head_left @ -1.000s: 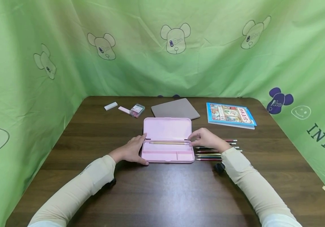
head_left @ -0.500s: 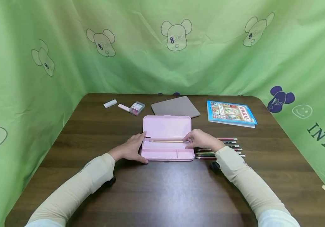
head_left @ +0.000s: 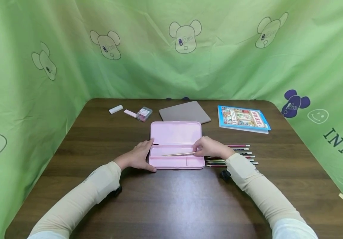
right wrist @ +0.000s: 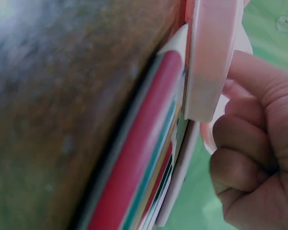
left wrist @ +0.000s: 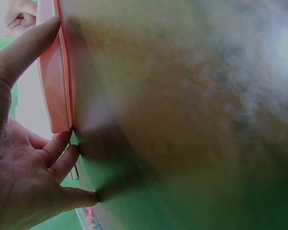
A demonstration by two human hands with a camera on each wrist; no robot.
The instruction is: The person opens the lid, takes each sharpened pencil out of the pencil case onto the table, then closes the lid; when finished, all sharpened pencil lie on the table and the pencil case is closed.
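Observation:
A pink pencil case [head_left: 175,132] lies on the table with its lid folded back. My left hand [head_left: 138,156] spans its left end, thumb at the front corner and fingers spread toward the hinge; in the left wrist view the thumb touches the case's front wall [left wrist: 55,91]. Over the right side of the tray, my right hand [head_left: 211,147] pinches a pencil [head_left: 177,154], which slants slightly inside the long back compartment. Its held end is hidden by the fingers. Right of the case lie several loose pencils [head_left: 238,145], partly under the right wrist; a red pencil [right wrist: 139,129] is nearest the right wrist camera.
Behind the case lies a grey flat notebook [head_left: 184,113]. A blue-edged picture book [head_left: 243,118] is at the back right. At the back left are a small clear box [head_left: 144,114], a pink strip [head_left: 130,113] and a white block [head_left: 116,109].
My right hand has shifted left onto the pencil's right end. The pencil has moved from the tray's back edge toward the divider and now slants. My left hand stays at the case.

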